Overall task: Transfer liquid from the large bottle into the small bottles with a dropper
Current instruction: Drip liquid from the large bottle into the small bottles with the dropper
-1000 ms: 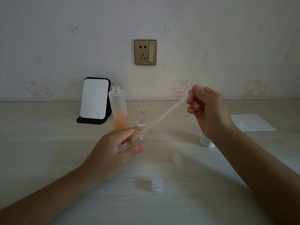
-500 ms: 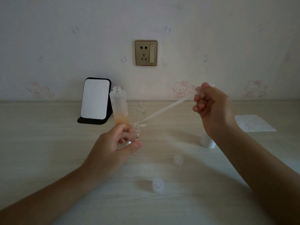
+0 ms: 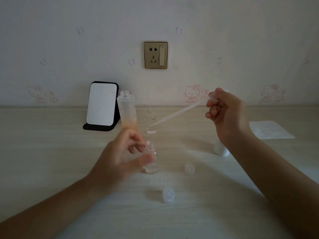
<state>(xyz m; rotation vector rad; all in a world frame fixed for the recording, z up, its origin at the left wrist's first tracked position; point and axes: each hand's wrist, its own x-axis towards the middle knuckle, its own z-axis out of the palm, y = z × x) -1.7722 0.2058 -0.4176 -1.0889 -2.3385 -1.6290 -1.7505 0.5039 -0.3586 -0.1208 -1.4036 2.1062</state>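
Dropper (image 3: 179, 112) tip now is lifted out of the near small bottle (image 3: 151, 158) at frame centre, your left hand (image 3: 120, 157) opens loose beside it, and your right hand (image 3: 224, 116) pinches the bulb, so this fill seems finished.

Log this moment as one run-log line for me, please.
right hand: holds dropper, tip by far small bottle | left hand: blurred at near small bottle, grip unclear | large bottle: upright, uncapped

Dim, soft shadows, slight motion blur.
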